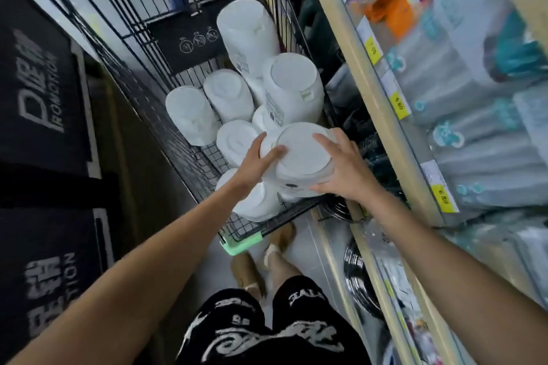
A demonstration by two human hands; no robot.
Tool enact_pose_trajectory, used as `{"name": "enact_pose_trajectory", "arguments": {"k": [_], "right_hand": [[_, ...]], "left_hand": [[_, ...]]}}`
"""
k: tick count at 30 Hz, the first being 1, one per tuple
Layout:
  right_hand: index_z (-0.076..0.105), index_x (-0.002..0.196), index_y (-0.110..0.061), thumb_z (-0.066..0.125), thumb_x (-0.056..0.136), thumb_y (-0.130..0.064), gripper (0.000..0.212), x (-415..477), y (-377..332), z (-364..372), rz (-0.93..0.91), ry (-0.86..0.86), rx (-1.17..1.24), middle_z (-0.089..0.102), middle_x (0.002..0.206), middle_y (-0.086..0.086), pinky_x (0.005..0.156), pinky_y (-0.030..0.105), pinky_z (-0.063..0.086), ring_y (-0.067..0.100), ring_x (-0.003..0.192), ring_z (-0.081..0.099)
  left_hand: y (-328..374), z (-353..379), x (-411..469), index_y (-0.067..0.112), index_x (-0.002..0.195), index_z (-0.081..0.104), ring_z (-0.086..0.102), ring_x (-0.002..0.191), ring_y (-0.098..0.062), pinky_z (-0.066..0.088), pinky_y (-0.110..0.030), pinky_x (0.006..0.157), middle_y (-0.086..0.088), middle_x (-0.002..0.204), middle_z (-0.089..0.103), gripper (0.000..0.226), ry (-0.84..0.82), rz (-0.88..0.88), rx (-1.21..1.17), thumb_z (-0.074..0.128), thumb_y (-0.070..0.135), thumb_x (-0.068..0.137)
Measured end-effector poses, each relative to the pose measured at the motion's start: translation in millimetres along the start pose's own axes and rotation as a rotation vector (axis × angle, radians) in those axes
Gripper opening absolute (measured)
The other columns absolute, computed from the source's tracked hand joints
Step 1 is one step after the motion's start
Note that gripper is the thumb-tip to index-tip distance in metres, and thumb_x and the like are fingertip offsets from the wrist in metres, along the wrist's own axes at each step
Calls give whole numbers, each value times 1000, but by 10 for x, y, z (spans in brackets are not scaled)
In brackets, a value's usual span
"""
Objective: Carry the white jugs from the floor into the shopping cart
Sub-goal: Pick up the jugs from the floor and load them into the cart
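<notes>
Both hands hold one white plastic jug (299, 157) bottom-up over the near end of the black wire shopping cart (166, 115). The left hand (258, 161) has its grip spread flat against the jug's left side, fingers reaching onto the round base. The right hand (345, 167) has its grip spread too, cupping the right side with the thumb under the rim of the base. The jug is pinched between the two palms, just above the other jugs.

The cart already holds a heap of white jugs (255, 80), most lying tipped with their bases toward the camera, touching one another; one more lies under the left wrist at the cart's near edge. The cart's pale green plastic corner bumper (237, 244) shows below them.

Close on the right stands a beige shelf unit (385, 127) stocked with clear plastic packs and yellow price tags (398, 105); its edge is just beside the cart and the right forearm. On the left hang dark promotion banners (41, 92) with white lettering.

Below, black patterned shorts (267, 332) and tan sandals (252, 272) stand on the grey floor. The jug's handle and cap are hidden, and the shelf goods are blurred.
</notes>
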State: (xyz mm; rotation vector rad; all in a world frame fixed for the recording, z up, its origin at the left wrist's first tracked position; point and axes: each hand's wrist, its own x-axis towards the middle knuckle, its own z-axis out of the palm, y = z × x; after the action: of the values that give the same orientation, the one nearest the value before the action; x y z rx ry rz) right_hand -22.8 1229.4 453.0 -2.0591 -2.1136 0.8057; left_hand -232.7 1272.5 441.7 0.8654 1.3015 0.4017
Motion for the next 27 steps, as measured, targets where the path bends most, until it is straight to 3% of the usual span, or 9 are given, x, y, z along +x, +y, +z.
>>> {"name": "enact_pose_trajectory", "arguments": {"k": [4, 13, 17, 22, 27], "right_hand": [[26, 146, -31, 86, 58, -40, 107, 170, 235, 150, -36, 13, 37, 16, 150, 11, 103, 48, 38, 36, 126, 30], [24, 140, -29, 85, 56, -48, 106, 271, 400, 209, -107, 54, 19, 20, 147, 16, 92, 54, 45, 40, 123, 34], [20, 148, -31, 85, 60, -43, 110, 304, 347, 139, -11, -51, 32, 5, 154, 11, 104, 54, 35, 35, 139, 16], [10, 151, -31, 80, 71, -35, 106, 182, 194, 150, 90, -66, 52, -4, 158, 9, 113, 51, 25, 31, 143, 5], [22, 149, -20, 69, 83, -26, 81, -115, -75, 143, 255, 76, 207, 16, 155, 7, 112, 47, 28, 29, 142, 12]], "left_hand": [[-70, 96, 288, 36, 143, 27, 44, 130, -21, 39, -47, 108, 3, 146, 39, 95, 37, 7, 14, 67, 68, 63], [-134, 197, 473, 32, 143, 28, 42, 131, -19, 38, -45, 109, 2, 145, 39, 91, 77, 30, 33, 63, 67, 67], [-43, 123, 485, 36, 148, 18, 42, 130, -19, 39, -46, 107, 4, 148, 36, 82, 19, -23, 84, 59, 60, 82], [119, 62, 396, 28, 151, 16, 42, 132, -24, 46, -46, 100, -1, 150, 32, 85, 48, -18, 239, 57, 59, 84], [244, 97, 115, 14, 146, 30, 42, 129, -25, 38, -25, 93, -11, 147, 34, 63, 75, 144, 470, 58, 32, 92]]}}
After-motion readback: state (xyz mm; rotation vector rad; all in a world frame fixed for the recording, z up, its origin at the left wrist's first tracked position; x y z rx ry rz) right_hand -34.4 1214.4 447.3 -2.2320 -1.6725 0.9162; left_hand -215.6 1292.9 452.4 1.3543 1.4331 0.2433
